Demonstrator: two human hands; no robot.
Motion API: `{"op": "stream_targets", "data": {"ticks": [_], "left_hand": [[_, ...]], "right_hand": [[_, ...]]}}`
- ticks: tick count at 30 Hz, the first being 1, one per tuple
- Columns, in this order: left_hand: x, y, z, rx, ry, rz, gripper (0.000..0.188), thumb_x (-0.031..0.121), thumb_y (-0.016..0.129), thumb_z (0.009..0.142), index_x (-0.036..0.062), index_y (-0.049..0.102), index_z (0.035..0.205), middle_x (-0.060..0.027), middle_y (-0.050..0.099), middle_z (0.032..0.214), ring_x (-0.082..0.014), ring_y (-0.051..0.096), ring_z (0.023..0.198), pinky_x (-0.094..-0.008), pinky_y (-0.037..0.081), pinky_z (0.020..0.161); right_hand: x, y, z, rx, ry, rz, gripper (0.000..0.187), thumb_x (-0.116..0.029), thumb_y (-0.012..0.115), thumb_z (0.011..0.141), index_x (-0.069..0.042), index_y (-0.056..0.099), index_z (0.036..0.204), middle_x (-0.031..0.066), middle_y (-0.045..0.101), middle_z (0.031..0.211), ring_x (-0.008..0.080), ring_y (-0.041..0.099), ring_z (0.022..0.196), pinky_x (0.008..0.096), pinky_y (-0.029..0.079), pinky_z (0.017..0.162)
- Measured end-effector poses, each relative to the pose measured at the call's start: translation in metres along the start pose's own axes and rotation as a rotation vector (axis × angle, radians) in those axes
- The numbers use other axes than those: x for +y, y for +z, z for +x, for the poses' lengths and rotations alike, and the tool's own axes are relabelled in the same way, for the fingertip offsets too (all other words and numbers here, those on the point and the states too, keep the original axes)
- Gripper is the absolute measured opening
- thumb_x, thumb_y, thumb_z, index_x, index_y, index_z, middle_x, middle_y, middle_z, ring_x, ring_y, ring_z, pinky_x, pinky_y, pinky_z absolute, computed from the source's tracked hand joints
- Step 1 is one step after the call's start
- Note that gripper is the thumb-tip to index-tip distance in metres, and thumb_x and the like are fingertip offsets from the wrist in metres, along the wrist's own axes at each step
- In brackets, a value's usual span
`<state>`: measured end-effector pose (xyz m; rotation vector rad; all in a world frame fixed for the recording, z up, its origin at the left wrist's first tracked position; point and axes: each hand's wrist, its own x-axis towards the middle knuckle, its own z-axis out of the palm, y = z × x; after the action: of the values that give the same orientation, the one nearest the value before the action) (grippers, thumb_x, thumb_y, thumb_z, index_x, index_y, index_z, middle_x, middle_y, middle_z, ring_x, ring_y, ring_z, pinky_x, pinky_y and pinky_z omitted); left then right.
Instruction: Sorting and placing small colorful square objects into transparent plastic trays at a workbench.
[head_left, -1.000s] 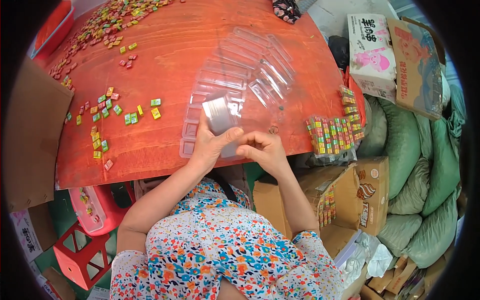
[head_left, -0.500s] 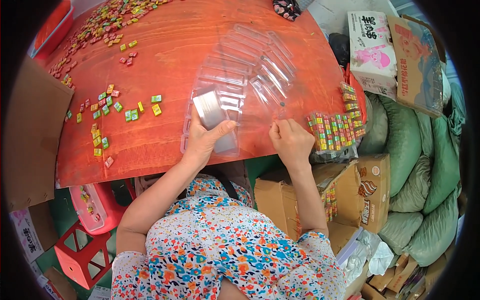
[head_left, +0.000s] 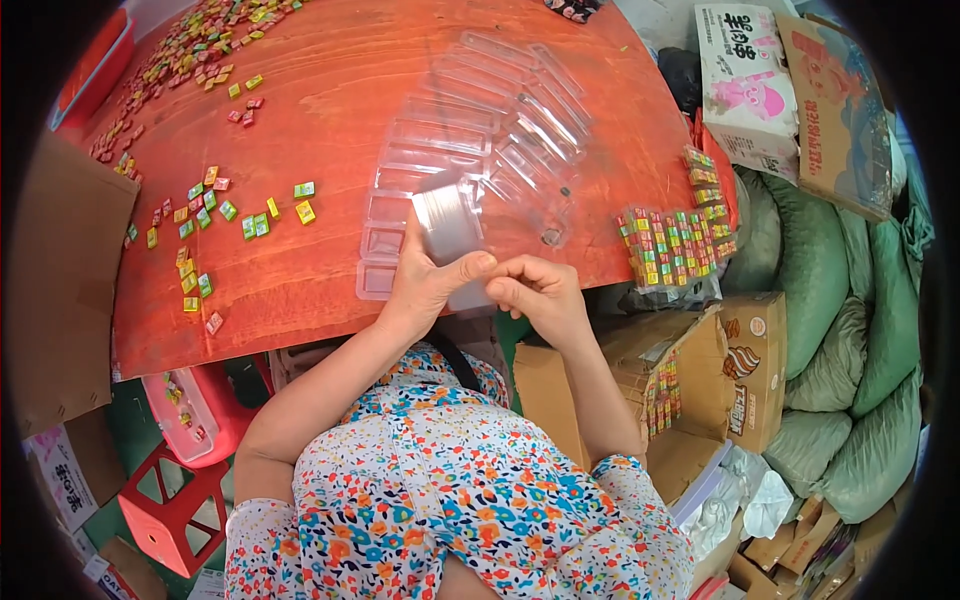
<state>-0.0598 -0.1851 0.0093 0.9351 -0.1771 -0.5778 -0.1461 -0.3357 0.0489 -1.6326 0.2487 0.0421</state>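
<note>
A stack of thin clear plastic trays (head_left: 450, 225) rests in my left hand (head_left: 425, 290), at the table's near edge, fingers wrapped round its side and the thumb across it. My right hand (head_left: 545, 300) is beside the left thumb, its thumb and forefinger pinched together at the stack's near right side. Whatever is between those fingertips is too small to make out. Beyond both hands, clear plastic trays (head_left: 435, 135) lie fanned out in overlapping rows on the red table (head_left: 320, 120). Small dark round spots show by the trays nearest my right hand.
Small coloured boxes (head_left: 262, 224) lie scattered on the left, with a large heap (head_left: 205, 45) at the far left. Packed blocks of them (head_left: 670, 245) sit at the right edge. An open carton (head_left: 560, 400) stands below right, near green sacks (head_left: 800, 290). A red stool (head_left: 165, 510) is lower left.
My right hand has moved left from above the table to the stack, meeting the left thumb. My left hand has shifted slightly right with the stack. The whole view has tilted a little.
</note>
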Motion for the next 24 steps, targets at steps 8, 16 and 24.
{"op": "stream_targets", "data": {"ticks": [8, 16, 24], "left_hand": [[0.005, -0.002, -0.001, 0.041, 0.043, 0.071, 0.079, 0.018, 0.087, 0.072, 0.0084, 0.038, 0.132, -0.0054, 0.055, 0.112, -0.0155, 0.058, 0.101, -0.0322, 0.050, 0.087], [0.017, -0.012, -0.002, 0.070, 0.051, -0.016, 0.086, 0.020, 0.086, 0.074, 0.0086, 0.030, 0.139, -0.0080, 0.052, 0.122, -0.0189, 0.054, 0.112, -0.0351, 0.047, 0.095], [0.006, -0.006, -0.010, -0.013, -0.043, 0.051, 0.082, 0.017, 0.085, 0.074, 0.0094, 0.033, 0.136, -0.0073, 0.054, 0.116, -0.0177, 0.059, 0.103, -0.0335, 0.050, 0.089]], "right_hand": [[-0.004, -0.007, -0.006, 0.228, 0.009, 0.003, 0.005, -0.007, 0.067, 0.088, -0.002, 0.068, 0.086, 0.0029, 0.064, 0.071, 0.0070, 0.058, 0.059, 0.0217, 0.045, 0.051], [0.017, -0.037, -0.016, 0.375, -0.628, -1.550, 0.013, -0.012, 0.074, 0.077, -0.007, 0.061, 0.077, 0.0047, 0.059, 0.068, 0.0211, 0.061, 0.060, 0.0311, 0.048, 0.052], [0.001, 0.006, -0.026, 0.171, -0.275, -0.464, 0.030, -0.017, 0.083, 0.075, -0.002, 0.070, 0.098, 0.0012, 0.065, 0.076, 0.0034, 0.055, 0.060, 0.0197, 0.044, 0.055]]}}
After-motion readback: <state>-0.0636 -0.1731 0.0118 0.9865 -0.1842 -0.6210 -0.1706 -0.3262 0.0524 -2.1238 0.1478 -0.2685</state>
